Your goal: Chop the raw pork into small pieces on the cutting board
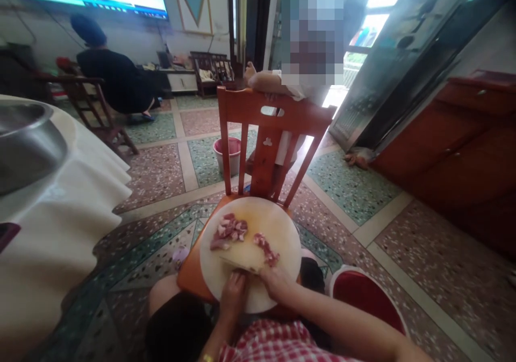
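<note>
A round white cutting board (282, 222) rests on the seat of a wooden chair (189, 273). My right hand (276, 281) grips a kitchen knife (237, 264), its blade pointing left across the board. Just on the near side of the blade, my left hand (235, 288) is closed with its fingers curled down; whatever is under them is hidden. Beyond the knife lies a pile of raw meat chunks (229, 228) at the board's left. A smaller row of meat pieces (266, 249) lies farther right, close to my right hand.
A person leans on the chair's backrest (278, 101); another person (108, 71) squats at the far left. A red basin (365, 300) stands on the floor at right, a bucket (228, 152) behind the chair. At left, a metal pot (30, 147) sits on a cloth-covered table (84, 190).
</note>
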### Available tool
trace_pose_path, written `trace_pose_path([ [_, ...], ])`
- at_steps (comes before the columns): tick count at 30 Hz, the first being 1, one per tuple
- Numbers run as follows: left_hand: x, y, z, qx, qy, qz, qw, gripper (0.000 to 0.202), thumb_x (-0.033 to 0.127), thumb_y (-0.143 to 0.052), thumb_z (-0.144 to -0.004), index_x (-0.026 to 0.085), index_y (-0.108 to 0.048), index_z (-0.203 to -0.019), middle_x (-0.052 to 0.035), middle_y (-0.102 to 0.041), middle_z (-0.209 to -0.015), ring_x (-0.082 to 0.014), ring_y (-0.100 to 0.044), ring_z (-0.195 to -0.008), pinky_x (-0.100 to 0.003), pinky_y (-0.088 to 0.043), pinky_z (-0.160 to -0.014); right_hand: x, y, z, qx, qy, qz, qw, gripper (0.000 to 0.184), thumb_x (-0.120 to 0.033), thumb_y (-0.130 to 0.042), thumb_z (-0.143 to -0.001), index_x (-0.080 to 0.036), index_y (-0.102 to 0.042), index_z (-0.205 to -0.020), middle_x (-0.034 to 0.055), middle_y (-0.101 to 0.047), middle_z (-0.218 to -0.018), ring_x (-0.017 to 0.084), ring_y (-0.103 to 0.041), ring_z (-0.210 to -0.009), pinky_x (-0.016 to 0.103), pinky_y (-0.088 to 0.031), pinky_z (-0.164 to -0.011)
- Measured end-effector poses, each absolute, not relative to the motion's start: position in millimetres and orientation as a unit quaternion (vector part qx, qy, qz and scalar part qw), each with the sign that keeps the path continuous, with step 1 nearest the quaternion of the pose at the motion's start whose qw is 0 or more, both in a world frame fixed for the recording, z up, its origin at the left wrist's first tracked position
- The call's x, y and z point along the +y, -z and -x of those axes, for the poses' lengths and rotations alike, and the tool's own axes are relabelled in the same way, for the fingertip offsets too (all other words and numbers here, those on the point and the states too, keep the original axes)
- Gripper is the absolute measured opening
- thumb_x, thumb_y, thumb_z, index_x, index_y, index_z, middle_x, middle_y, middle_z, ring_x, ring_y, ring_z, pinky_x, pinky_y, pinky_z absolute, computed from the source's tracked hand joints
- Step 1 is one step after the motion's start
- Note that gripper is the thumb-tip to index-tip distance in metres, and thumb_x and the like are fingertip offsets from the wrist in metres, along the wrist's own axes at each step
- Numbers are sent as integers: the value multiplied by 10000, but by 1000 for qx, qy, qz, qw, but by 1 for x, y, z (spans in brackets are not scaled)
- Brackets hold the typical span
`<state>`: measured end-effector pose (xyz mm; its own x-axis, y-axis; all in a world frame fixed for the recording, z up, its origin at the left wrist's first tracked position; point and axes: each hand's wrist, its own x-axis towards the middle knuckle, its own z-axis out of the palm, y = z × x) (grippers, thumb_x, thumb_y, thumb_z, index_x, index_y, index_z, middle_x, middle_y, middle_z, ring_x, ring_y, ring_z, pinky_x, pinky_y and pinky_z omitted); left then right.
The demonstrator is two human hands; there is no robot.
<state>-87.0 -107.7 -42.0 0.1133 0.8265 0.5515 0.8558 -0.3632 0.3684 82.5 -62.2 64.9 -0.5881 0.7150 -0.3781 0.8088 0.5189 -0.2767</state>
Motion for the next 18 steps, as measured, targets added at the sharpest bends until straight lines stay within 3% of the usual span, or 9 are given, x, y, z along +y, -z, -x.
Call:
trace_pose_path([
  [5,-105,31,86,-552,371,747,-3,253,190,-374,-896,183,-620,-953,-66,-653,-886,-174,-625,-846,-326,-558,-744,-71,-64,-120,834,202,-499,118,306,-157,-343,-863,-144,-570,-1067,113,-674,-907,235,-640,-838,298,-432,-662],
  [10,-105,34,89,-550,399,734,0,265,246,-365,-917,188,-620,-964,-60,-659,-837,-170,-637,-810,-303,-563,-706,-77,-62,-109,837,222,-488,106,235,-127,-421,-791,-162,-603,-935,106,-679,-848,245,-646,-794,300,-427,-634],
  [18,-107,49,79,-573,413,708,18,241,164,-450,-830,241,-627,-975,-61,-673,-806,-196,-656,-748,-328,-593,-642,-62,-27,-62,877,177,-445,-32,379,-81,-389,-769,-234,-619,-1029,90,-694,-856,222,-640,-798,302,-469,-712],
])
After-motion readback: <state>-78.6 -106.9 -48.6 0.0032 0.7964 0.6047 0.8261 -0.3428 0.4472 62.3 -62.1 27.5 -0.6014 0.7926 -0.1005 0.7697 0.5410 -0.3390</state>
